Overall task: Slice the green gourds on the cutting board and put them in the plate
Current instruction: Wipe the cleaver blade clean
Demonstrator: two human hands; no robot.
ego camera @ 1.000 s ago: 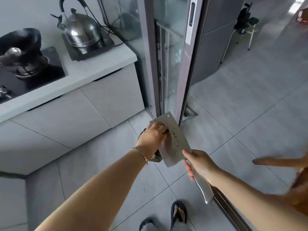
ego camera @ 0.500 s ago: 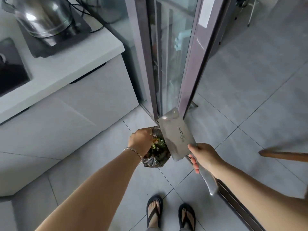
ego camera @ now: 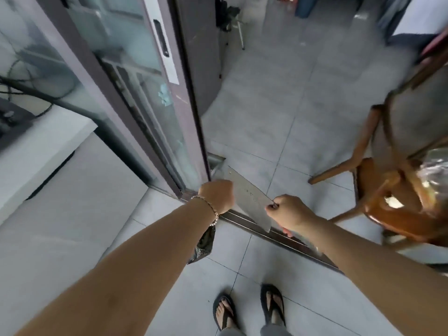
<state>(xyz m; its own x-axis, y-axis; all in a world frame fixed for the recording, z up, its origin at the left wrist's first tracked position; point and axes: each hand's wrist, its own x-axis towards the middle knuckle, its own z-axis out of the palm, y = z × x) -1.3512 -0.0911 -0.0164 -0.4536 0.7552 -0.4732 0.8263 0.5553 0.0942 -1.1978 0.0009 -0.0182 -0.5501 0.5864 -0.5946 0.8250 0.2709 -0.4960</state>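
The right hand (ego camera: 289, 213) is closed tight around the handle of the cleaver (ego camera: 247, 197), and the fist hides almost all of the handle. From this hand the broad steel blade goes up and to the left, with its flat face toward the camera, in the air above the floor. The left hand (ego camera: 217, 196) is at the far left part of the blade and covers it there. Its back is turned to the camera and its fingers are hidden, so I cannot tell if they are curled or hold something. A bead bracelet (ego camera: 209, 207) is on the left wrist. Under the left forearm a dark plastic bag (ego camera: 203, 243) shows partly. Below the cleaver runs the metal door track (ego camera: 286, 242) of the glass sliding door (ego camera: 145, 98). A wooden chair (ego camera: 378, 204) stands at the right, and two feet in black sandals (ego camera: 224, 311) stand on the grey floor tiles (ego camera: 254, 117)
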